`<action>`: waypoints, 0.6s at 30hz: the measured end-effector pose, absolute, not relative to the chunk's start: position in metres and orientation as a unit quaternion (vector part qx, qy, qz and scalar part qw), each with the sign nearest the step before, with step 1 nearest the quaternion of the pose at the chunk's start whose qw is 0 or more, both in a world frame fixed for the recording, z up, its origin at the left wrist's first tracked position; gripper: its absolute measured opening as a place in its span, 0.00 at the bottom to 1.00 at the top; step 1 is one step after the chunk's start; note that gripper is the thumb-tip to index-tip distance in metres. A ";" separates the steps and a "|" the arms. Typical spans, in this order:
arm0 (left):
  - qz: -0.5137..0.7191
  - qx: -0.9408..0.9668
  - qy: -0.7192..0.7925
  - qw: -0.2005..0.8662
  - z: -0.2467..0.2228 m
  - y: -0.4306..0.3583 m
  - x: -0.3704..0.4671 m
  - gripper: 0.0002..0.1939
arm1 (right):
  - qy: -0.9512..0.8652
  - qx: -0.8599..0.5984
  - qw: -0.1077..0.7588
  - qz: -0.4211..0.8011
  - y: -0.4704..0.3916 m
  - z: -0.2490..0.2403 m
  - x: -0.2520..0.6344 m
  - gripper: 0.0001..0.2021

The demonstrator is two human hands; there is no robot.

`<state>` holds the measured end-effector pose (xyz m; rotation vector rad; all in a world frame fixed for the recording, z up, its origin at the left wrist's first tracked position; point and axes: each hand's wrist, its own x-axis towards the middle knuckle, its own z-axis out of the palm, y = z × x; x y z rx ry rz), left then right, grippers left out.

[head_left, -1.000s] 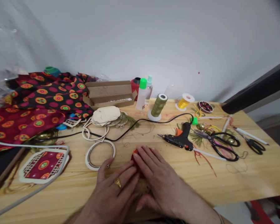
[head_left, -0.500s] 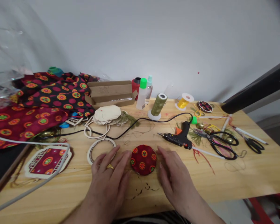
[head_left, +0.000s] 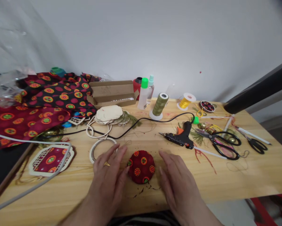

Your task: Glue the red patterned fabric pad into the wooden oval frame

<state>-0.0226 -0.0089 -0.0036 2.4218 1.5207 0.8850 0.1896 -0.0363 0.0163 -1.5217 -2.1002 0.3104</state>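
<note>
A round disc covered in dark red patterned fabric lies on the wooden table between my hands. My left hand, with a gold ring, rests at the disc's left side, thumb near its edge and fingers extended. On the right, my right hand lies on its side with its fingers stretched out, a small gap from the disc. Neither hand holds anything. Just past my left fingertips is a pale wooden ring, partly hidden by them.
A black glue gun and black-handled scissors lie to the right. Behind stand a green thread spool, a green-capped bottle and an open cardboard box. Patterned fabric and a framed fabric piece are at left.
The fabric disc has shifted slightly nearer and to the left, and looks turned a little. My left hand has moved slightly left, and the view has shifted a little.
</note>
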 end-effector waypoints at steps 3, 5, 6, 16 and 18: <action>0.287 0.837 0.465 0.027 0.004 -0.010 -0.028 0.27 | -0.841 -0.498 0.193 0.088 -0.029 0.022 0.182 0.34; 0.267 0.856 0.443 0.017 0.006 -0.013 -0.035 0.24 | -0.878 -0.442 0.150 0.102 -0.023 0.027 0.173 0.43; 0.267 0.856 0.442 0.019 0.006 -0.014 -0.039 0.23 | -0.889 -0.423 0.135 0.113 -0.020 0.028 0.169 0.45; 0.282 0.858 0.428 0.037 0.003 -0.017 -0.040 0.28 | -0.894 -0.396 0.064 0.199 -0.006 0.022 0.152 0.44; 0.283 0.860 0.423 0.033 0.002 -0.016 -0.038 0.26 | -0.893 -0.398 0.063 0.199 -0.006 0.021 0.152 0.44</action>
